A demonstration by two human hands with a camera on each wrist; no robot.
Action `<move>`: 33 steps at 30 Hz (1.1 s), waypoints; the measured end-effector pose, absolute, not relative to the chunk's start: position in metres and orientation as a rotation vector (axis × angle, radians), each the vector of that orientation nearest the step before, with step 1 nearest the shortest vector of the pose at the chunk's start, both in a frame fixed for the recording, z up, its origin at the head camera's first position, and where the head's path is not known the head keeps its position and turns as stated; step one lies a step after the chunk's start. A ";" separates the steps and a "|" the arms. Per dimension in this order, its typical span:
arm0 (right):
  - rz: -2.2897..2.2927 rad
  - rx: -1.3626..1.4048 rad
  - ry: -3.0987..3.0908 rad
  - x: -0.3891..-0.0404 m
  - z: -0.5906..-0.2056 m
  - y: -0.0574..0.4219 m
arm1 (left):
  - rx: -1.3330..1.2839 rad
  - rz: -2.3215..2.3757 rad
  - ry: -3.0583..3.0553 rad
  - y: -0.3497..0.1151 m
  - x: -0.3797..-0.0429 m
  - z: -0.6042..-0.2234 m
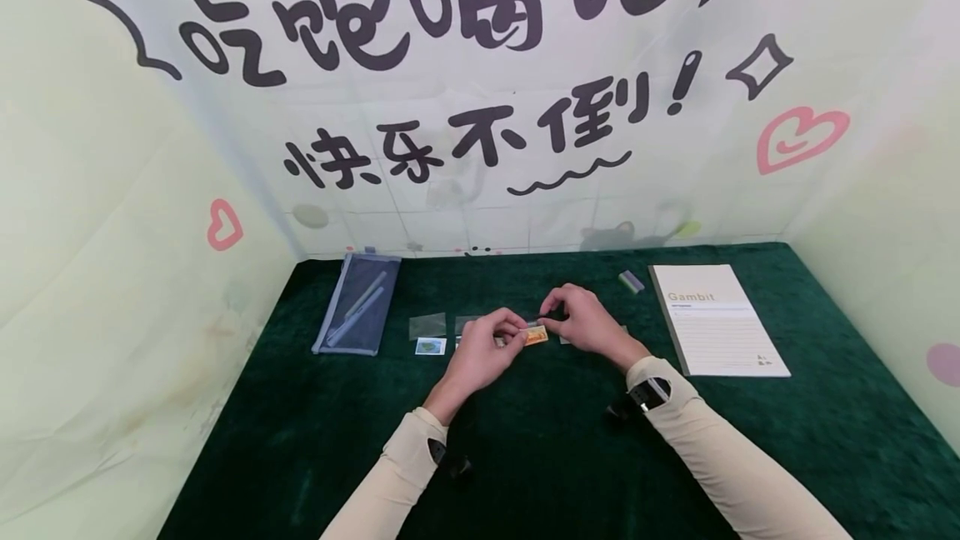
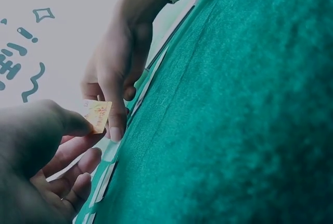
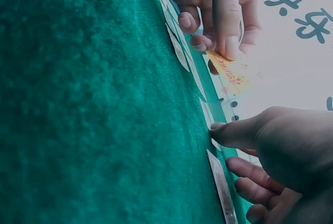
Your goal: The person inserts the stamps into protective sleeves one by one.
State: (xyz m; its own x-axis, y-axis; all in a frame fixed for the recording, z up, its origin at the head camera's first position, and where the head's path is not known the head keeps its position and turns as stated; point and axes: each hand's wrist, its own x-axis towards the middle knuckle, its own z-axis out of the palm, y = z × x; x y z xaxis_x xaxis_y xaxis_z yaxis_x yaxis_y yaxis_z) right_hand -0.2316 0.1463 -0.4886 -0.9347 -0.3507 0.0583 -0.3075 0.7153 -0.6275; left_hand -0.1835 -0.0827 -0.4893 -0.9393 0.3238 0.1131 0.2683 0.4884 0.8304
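My left hand point(image 1: 486, 348) pinches a small orange postage stamp point(image 1: 536, 335) between thumb and fingers, holding it above the cloth in the left wrist view. To its right, my right hand point(image 1: 588, 322) has thumb and index finger at the edge of a clear plastic sleeve point(image 3: 208, 113), which they appear to pinch. The stamp hangs close to that sleeve, apart from it in the right wrist view. Left of the hands lie a blue-green stamp point(image 1: 431, 347) and another clear sleeve point(image 1: 427, 326). A further sleeve point(image 1: 463, 323) is partly hidden behind my left hand.
Dark green cloth point(image 1: 525, 457) covers the table. A blue zip pouch point(image 1: 378, 327) with pens inside lies at the left. At the right are a white notepad point(image 1: 720, 332) and a small eraser-like block point(image 1: 631, 282). A printed white backdrop point(image 1: 420, 215) rises behind.
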 end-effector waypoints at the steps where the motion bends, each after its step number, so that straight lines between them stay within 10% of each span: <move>1: -1.024 -0.554 2.853 -0.231 -0.489 0.146 | 0.526 1.466 2.664 -0.083 -0.183 -0.489; 33: -1.599 -0.346 2.490 -0.167 -0.491 0.185 | 0.598 1.593 2.588 -0.092 -0.171 -0.493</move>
